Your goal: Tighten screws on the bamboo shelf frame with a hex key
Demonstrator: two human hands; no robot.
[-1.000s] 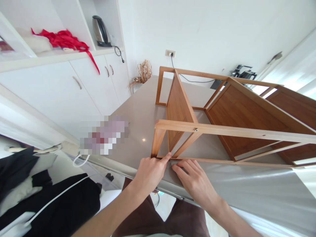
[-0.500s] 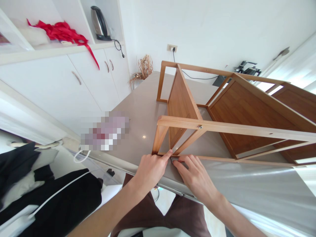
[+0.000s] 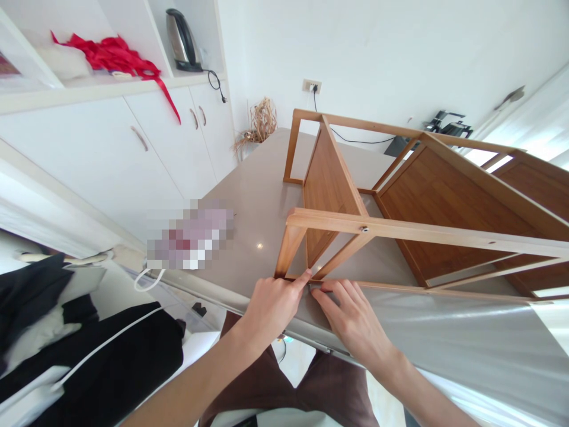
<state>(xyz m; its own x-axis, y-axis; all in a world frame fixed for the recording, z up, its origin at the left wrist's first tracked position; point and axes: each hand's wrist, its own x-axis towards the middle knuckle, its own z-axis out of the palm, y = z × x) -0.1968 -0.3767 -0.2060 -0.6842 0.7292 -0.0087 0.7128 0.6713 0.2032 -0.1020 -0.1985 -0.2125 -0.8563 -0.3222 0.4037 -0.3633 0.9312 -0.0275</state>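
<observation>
LEFT: left hand (image 3: 271, 311) gripping thin lower bamboo rail (image 3: 377, 287) | RIGHT: right hand (image 3: 349, 314) staying half-open, fingers pressing just beside the grip | THING: honey-brown bamboo shelf frame (image 3: 422, 232) lying on its side along front edge of beige stone tabletop (image 3: 258, 190)

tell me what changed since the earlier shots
Only the view shifted slightly, so the electric kettle sits a little higher in the frame. The left hand and right hand stay at the lower rail of the wooden frame, which hasn't moved relative to them; nothing was taken or let go.
</observation>
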